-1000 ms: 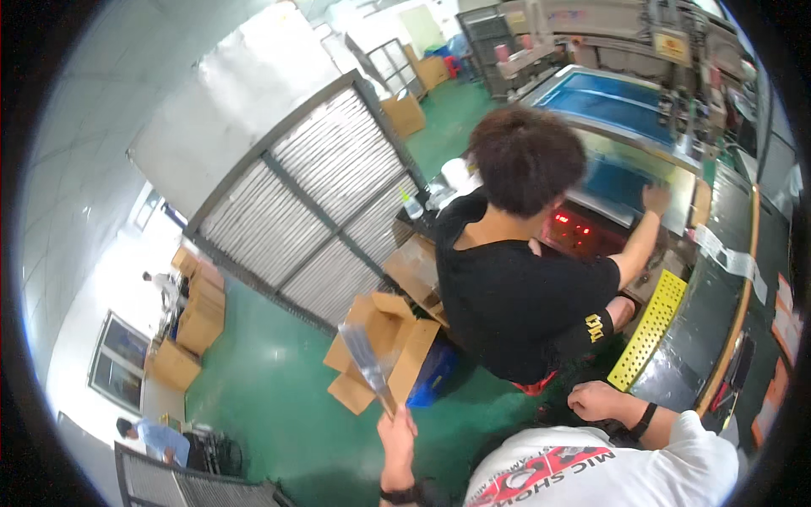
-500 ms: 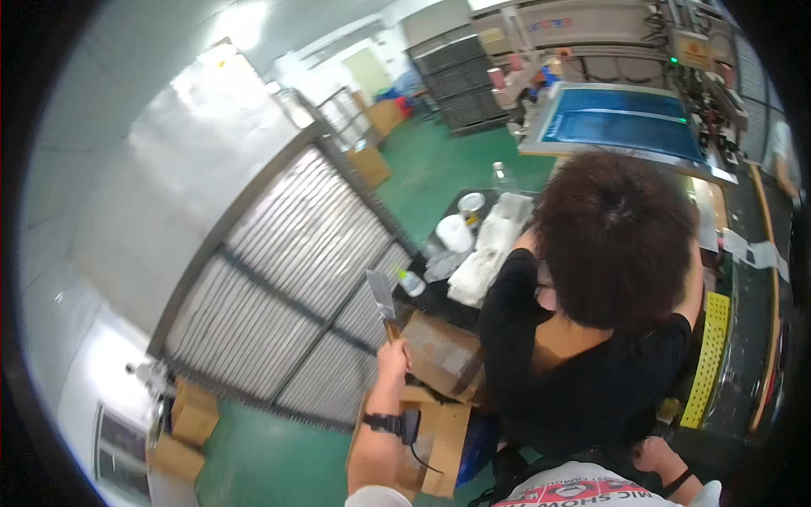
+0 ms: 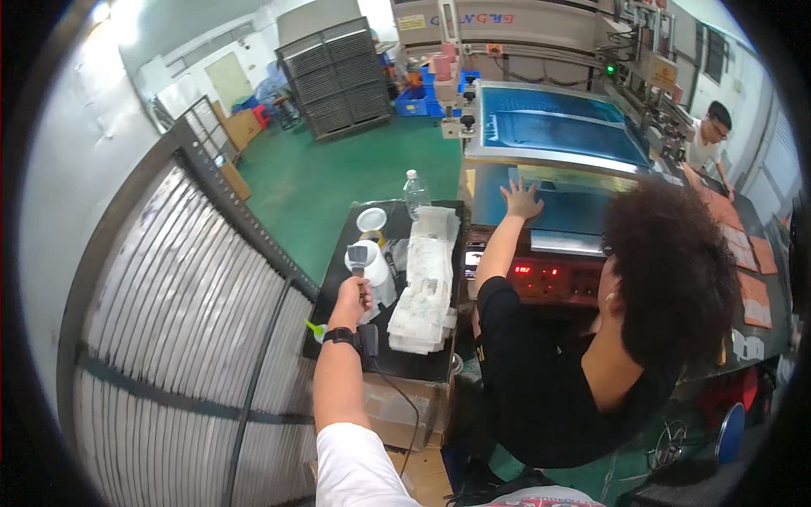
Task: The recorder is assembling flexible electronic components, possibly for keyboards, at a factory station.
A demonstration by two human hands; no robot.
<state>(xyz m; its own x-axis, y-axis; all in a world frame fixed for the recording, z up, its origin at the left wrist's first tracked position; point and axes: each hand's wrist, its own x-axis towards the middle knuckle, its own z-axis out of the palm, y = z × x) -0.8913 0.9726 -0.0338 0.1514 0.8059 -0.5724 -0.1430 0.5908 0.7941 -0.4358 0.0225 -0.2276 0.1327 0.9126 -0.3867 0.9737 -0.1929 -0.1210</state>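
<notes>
The left hand (image 3: 351,296) is out ahead of the person, forearm stretched up from the lower edge, its grip pressed together round the handle of a small grey-headed tool (image 3: 357,257), which stands upright just above the fist with its flat head on top. The tool hangs over the near-left part of the black desk (image 3: 422,363), right in front of a white container (image 3: 374,269), whether touching it I cannot tell. By my judgement the hand is bringing the tool in over the desk, and the next move calls for a steady lowering without knocking the container or the stack of white bagged pieces (image 3: 425,287) just at three o'clock of the hand. The right hand is not in view. A black wristband (image 3: 340,335) sits on the left wrist with a cable trailing down. At twelve o'clock on the desk stands a clear water bottle (image 3: 414,193), a white bowl (image 3: 371,220) beside it. To the right a co-worker in a black shirt (image 3: 541,372) leans in, one hand (image 3: 522,201) spread flat on the blue screen-printing bed (image 3: 557,127). At nine o'clock runs a tall drying rack (image 3: 186,321); the floor (image 3: 338,169) is green, with another person (image 3: 705,139) far off at two o'clock.
</notes>
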